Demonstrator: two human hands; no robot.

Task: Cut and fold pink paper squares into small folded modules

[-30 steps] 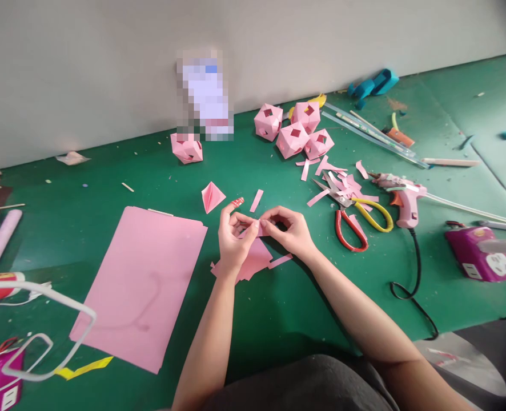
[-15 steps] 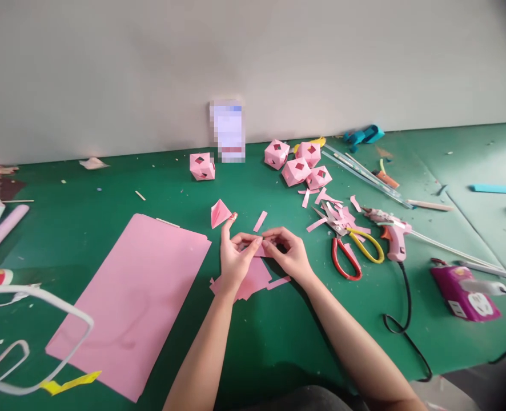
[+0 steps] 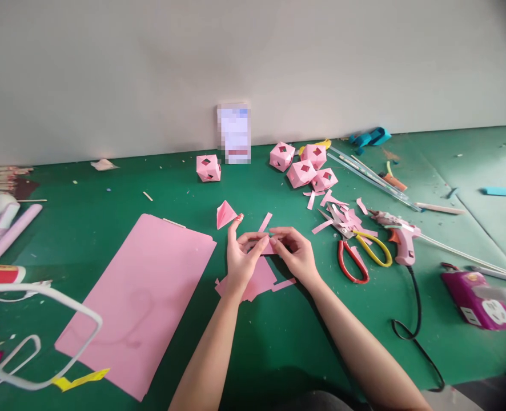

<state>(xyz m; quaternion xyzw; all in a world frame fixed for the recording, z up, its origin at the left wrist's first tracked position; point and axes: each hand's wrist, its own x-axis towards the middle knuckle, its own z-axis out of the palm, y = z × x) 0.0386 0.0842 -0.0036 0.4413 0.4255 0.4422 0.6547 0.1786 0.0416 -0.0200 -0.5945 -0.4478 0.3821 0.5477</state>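
Note:
Between the thumbs and fingers of both hands is a small piece of pink paper (image 3: 268,246), partly hidden by the fingers. My left hand (image 3: 243,257) pinches its left side, with one finger raised. On the right side, my right hand (image 3: 296,254) grips it by thumb and fingertips. Below them lie flat pink paper pieces (image 3: 259,278) and a thin strip (image 3: 284,285). A folded pink paper piece (image 3: 225,214) stands just beyond the raised finger. Another pink strip (image 3: 265,222) lies behind my fingertips.
Large pink sheets (image 3: 137,302) lie at left, near a white bent frame (image 3: 94,319). Scissors (image 3: 353,262), a glue gun (image 3: 402,234) and a purple power block (image 3: 480,302) sit right. Pink paper balls (image 3: 301,173) and a blurred-out screen (image 3: 236,134) are at the back.
The whole scene has shifted slightly to the right in view. Both hands stay together on the small pink paper, with the right hand's fingers a little more spread.

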